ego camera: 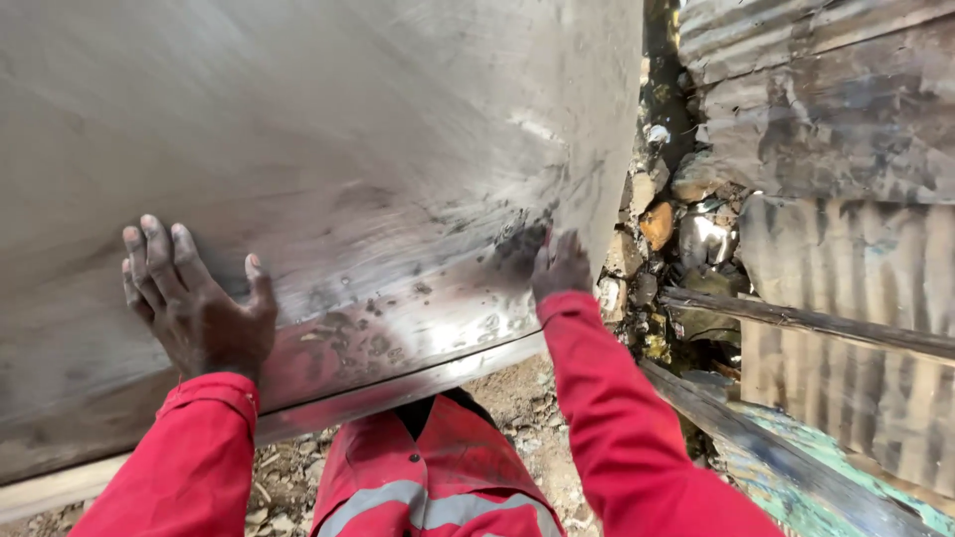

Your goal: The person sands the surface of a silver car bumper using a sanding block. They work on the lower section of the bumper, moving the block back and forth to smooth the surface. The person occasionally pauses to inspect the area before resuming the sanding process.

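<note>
A large curved sheet of grey, scuffed metal (328,129) fills the upper left of the view, with a shiny bent band along its lower edge. My left hand (194,303) lies flat on it, fingers spread, near the lower left. My right hand (559,267) presses against the sheet close to its right edge, fingers pointing up and partly blurred. Both arms wear red sleeves. Below the sheet I see my red jacket with grey reflective stripes (428,477).
Rusty corrugated iron panels (826,109) stand at the right. A dark wooden beam (796,318) runs across them, and another slants lower down. Stones and rubbish (662,224) fill a narrow gap between sheet and panels. Gravelly ground (507,398) lies beneath.
</note>
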